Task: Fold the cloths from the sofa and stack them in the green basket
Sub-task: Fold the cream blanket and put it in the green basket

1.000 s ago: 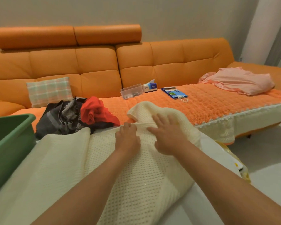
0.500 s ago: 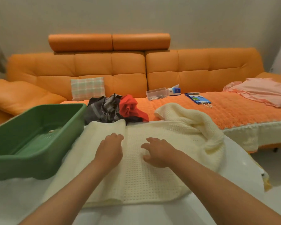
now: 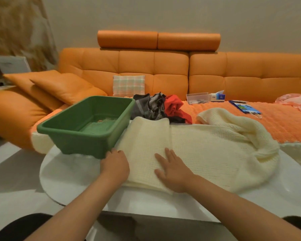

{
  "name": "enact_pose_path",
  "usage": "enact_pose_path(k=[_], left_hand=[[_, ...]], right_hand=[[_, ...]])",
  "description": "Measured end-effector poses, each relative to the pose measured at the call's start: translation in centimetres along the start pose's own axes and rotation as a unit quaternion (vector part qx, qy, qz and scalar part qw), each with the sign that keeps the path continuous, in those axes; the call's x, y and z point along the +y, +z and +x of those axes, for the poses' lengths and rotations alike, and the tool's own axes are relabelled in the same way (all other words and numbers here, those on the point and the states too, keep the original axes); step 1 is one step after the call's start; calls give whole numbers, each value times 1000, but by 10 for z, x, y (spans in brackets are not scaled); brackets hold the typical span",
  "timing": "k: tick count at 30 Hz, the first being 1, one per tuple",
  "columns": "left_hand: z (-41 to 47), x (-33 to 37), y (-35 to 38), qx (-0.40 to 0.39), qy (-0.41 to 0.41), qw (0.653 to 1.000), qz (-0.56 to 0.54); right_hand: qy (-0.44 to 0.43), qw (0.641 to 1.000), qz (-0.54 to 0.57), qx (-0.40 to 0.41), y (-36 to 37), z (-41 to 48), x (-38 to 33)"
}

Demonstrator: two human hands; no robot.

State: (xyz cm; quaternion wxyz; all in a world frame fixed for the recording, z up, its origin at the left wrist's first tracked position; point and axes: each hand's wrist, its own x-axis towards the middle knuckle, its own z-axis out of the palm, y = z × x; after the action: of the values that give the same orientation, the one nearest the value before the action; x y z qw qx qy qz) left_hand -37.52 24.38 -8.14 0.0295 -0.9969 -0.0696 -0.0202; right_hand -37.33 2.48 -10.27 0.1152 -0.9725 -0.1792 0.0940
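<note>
A cream knitted cloth (image 3: 207, 146) lies partly folded across the white round table (image 3: 63, 173), its right end bunched up. My left hand (image 3: 115, 165) rests on the cloth's near left corner, beside the green basket (image 3: 87, 126), whose inside holds nothing. My right hand (image 3: 174, 169) presses flat on the cloth with fingers spread. Behind the cloth, on the orange sofa (image 3: 163, 75), lie a dark grey cloth (image 3: 149, 106) and a red cloth (image 3: 175, 107). A pink cloth (image 3: 297, 103) lies at the far right.
On the sofa seat stand a checked cushion (image 3: 129, 85), a clear plastic box (image 3: 197, 97), a tissue box (image 3: 217, 96) and a blue packet (image 3: 244, 108). Orange cushions (image 3: 59, 87) pile at the left. My knees show under the table's near edge.
Both hands slid toward me along the cream cloth, from its far fold to its near left part. The view swung left, bringing the whole green basket into sight.
</note>
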Motion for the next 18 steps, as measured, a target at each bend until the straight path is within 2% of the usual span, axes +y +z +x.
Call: enact_pose_path(k=[4, 8, 11, 14, 16, 18], left_hand=[[5, -12, -6, -54, -22, 998, -39], [9, -1, -29, 7, -11, 986, -168], [10, 19, -49, 22, 13, 953, -302], [15, 48, -72, 15, 62, 905, -420], [19, 71, -91, -10, 113, 875, -470], [21, 100, -113, -51, 163, 856, -488]], right_hand=[[17, 1000, 20, 16, 3, -3, -7], [2, 997, 72, -9, -11, -9, -1], [-4, 994, 103, 16, -29, -17, 9], [-21, 989, 145, -20, -43, -29, 19], [-16, 971, 232, -53, -53, -35, 30], [10, 940, 338, -35, -68, -43, 45]])
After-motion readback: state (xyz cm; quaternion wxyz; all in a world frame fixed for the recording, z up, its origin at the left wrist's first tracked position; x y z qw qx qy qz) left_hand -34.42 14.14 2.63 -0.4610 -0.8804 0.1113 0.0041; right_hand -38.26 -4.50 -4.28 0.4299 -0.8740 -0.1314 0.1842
